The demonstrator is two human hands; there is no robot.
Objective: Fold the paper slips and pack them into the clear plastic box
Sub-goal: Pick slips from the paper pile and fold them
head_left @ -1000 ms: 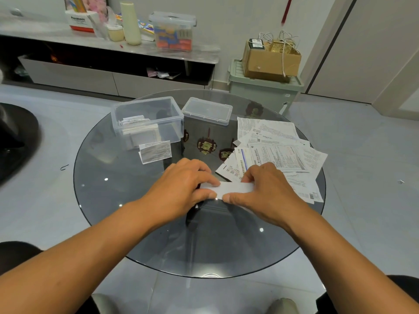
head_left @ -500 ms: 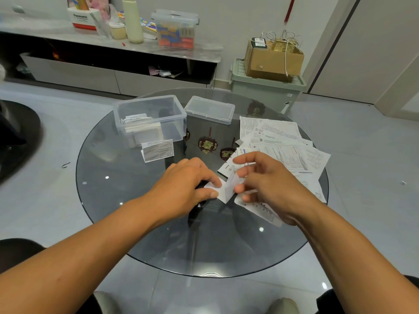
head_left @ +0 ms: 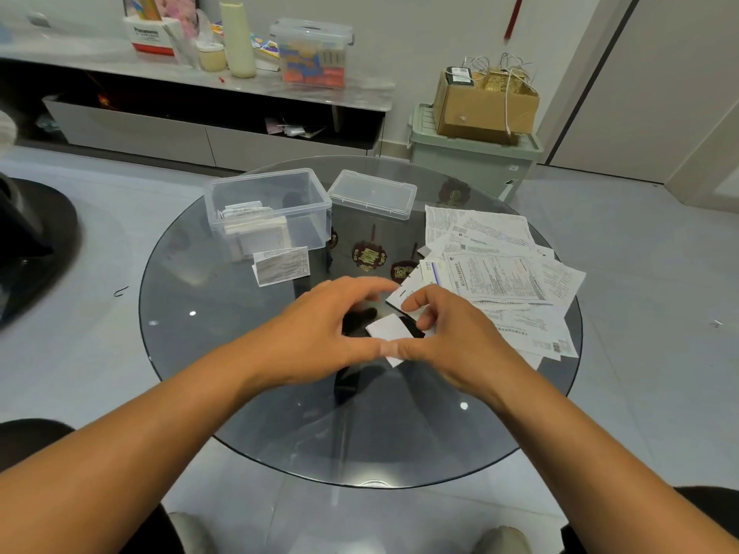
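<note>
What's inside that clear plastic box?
The clear plastic box holds folded paper slips stacked at its left end; how many lie beneath the top ones cannot be seen.

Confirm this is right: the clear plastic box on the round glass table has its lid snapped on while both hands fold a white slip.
Not quite. The head view shows the clear plastic box open, its lid lying beside it on the round glass table.

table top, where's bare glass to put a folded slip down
Bare glass lies on the table left of the left hand, below the clear plastic box, and along the near rim. The right side is crowded with the unfolded paper slips.
</note>
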